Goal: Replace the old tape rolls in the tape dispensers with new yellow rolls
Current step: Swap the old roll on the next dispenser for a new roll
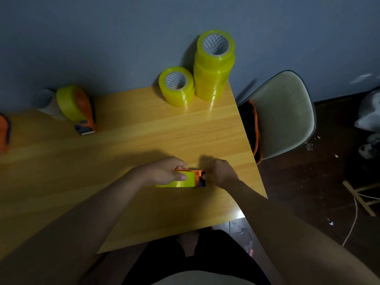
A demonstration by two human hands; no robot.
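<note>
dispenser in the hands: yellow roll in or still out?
In. The yellow roll sits inside the orange dispenser, gripped by the left hand; the right hand holds the blade end. Whether it is fully seated: cannot tell.

On the wooden table (127, 153), near its right near corner, an orange tape dispenser loaded with a yellow roll (181, 181) sits between the two hands: the left hand (164, 171) grips its left end, the right hand (221, 172) holds its right end. At the far right corner stands a tall stack of yellow tape rolls (213, 66), with a shorter stack of yellow tape rolls (176, 86) just beside it on the left. Far left lies a second orange dispenser with a yellow roll (77, 109); a pale tape roll (48, 102) lies behind it to the left. Another orange dispenser (4, 134) sits at the left edge. A pale shell chair (285, 114) stands right of the table.
</note>
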